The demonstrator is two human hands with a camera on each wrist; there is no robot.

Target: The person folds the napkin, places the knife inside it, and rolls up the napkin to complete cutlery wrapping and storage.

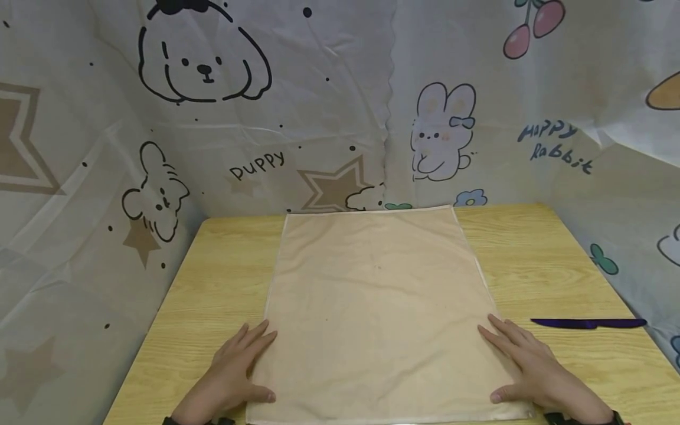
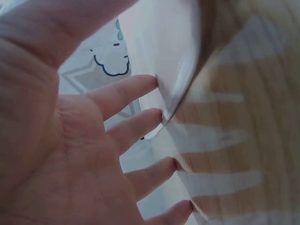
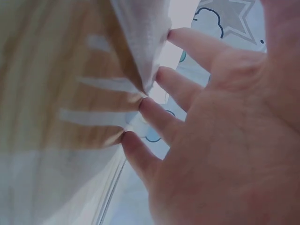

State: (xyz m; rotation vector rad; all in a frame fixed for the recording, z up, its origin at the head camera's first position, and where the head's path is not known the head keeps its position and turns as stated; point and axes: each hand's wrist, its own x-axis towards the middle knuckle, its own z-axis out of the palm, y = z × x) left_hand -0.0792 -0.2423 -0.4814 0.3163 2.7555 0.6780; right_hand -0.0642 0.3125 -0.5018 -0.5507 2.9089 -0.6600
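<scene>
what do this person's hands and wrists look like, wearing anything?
The left hand and right hand are bare, five-fingered human hands: no gloves, rings, cables or markings show on them. Something black is worn at each wrist, a left band and a right band. The picture's lower edge cuts both off, so strap or sleeve cuff is unclear.

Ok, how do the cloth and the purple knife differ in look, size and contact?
Colour: the cloth is pale beige, the purple knife dark.
Size: the cloth is broad and covers the middle of the table; the knife is slim and much smaller.
Contact: the left hand and right hand touch the cloth's sides; neither touches the knife.
Shared: both lie on the table.
</scene>
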